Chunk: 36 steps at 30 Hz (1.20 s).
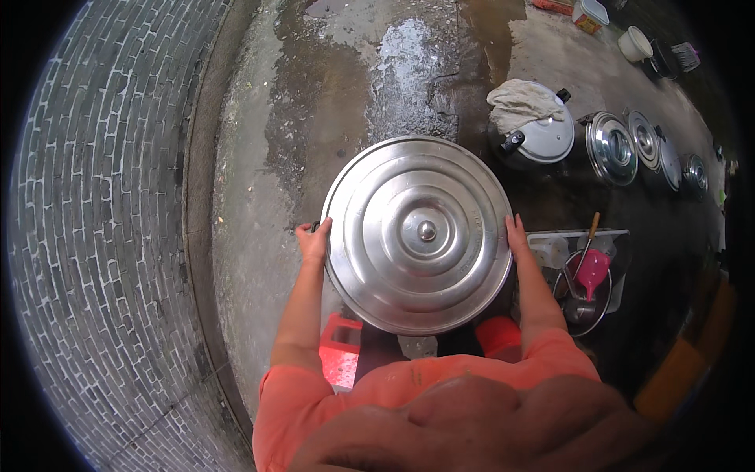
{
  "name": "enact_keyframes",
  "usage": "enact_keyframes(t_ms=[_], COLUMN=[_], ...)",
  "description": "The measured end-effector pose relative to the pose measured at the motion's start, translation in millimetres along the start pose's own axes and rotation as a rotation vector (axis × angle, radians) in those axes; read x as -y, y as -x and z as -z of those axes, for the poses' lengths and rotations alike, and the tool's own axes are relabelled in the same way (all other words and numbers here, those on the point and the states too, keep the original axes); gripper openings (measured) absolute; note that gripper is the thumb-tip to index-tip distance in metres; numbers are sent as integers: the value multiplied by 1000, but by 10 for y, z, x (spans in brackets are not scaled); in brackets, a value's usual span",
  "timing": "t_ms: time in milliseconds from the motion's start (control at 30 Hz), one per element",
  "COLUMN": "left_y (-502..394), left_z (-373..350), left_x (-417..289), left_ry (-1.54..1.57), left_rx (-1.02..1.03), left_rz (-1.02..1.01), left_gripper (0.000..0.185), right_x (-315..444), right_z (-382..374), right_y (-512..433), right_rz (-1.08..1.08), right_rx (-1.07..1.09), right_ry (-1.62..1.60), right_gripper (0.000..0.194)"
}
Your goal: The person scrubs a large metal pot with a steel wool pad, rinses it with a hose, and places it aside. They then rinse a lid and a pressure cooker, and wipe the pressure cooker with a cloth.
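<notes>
A large round stainless-steel pot lid (377, 200) with stepped rings and a small round knob (426, 230) fills the middle of the view. It seems to sit on a wide pot, whose body is almost wholly hidden beneath it. My left hand (312, 239) grips a dark loop handle (317, 226) at the left, its thumb at the lid's rim. On the opposite side, my right hand (516, 239) holds the rim edge; what its fingers grip below is hidden. The lid looks roughly level in front of my legs.
Red plastic stools (342, 348) flank my legs. To the right, a metal basin (607, 307) holds a pink funnel (592, 268) and utensils. Beyond it are a pressure cooker (548, 138) with a cloth (519, 106) and several lidded pots (610, 147). A brick wall (118, 224) rises left of the wet concrete floor (318, 106).
</notes>
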<state>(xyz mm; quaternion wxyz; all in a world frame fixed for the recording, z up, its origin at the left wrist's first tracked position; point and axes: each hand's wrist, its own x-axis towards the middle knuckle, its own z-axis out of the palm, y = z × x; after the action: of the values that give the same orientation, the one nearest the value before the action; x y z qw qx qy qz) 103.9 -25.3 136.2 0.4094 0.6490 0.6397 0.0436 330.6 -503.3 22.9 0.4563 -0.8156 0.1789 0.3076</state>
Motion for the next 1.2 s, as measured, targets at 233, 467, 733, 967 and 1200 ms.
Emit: enact_keyframes(t_ms=[233, 467, 733, 967, 1200], left_y=[-49, 199, 411, 126, -33], left_z=[100, 902, 2007, 2978, 3820], left_x=[144, 734, 601, 782, 702], left_ry=[56, 344, 670, 838, 771], left_rx=[110, 328, 424, 340, 19], left_rz=[8, 69, 119, -1, -31], left_gripper=[73, 72, 75, 73, 70], right_x=[-66, 633, 2106, 3270, 4228], right_z=[-19, 170, 193, -535, -1553], right_y=[85, 896, 2304, 2967, 3069], right_rz=[-2, 107, 343, 456, 548], right_rx=[89, 70, -52, 65, 230], right_ry=[-89, -140, 45, 248, 266], right_gripper=[68, 62, 66, 69, 74])
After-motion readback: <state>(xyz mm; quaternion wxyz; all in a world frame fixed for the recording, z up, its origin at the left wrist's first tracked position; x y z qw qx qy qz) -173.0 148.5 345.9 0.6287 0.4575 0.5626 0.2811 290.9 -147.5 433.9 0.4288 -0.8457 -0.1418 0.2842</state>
